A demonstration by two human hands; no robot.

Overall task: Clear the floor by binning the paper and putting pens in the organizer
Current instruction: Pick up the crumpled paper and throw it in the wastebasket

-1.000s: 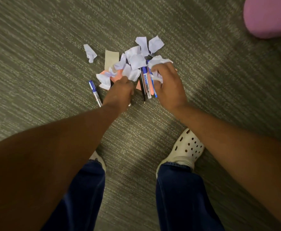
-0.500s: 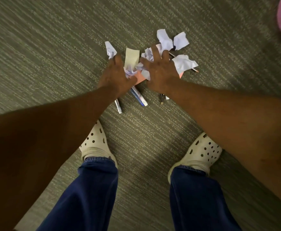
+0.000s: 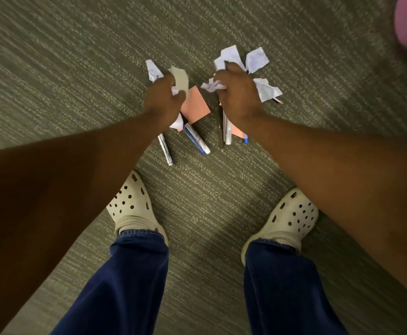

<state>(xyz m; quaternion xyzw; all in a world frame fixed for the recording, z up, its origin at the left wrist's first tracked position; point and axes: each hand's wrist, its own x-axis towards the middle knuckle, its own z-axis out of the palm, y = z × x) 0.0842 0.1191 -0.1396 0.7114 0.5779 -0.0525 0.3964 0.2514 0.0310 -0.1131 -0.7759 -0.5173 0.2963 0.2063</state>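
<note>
Paper scraps [image 3: 266, 89]: half a second ago our hands lay spread over the pile; now left hand [image 3: 161, 100] and right hand [image 3: 240, 97] have fingers curled round crumpled wads. Pens [image 3: 196, 140] lie on the floor just behind the fingers. Binning likely next.

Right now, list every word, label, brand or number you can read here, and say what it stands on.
None can be read.
White-and-blue pens: print on the barrels, too blurred to read.
Silver pen: no legible marking.
Crumpled paper in the left hand and right hand: no writing visible.
Orange notes: blank.
</note>
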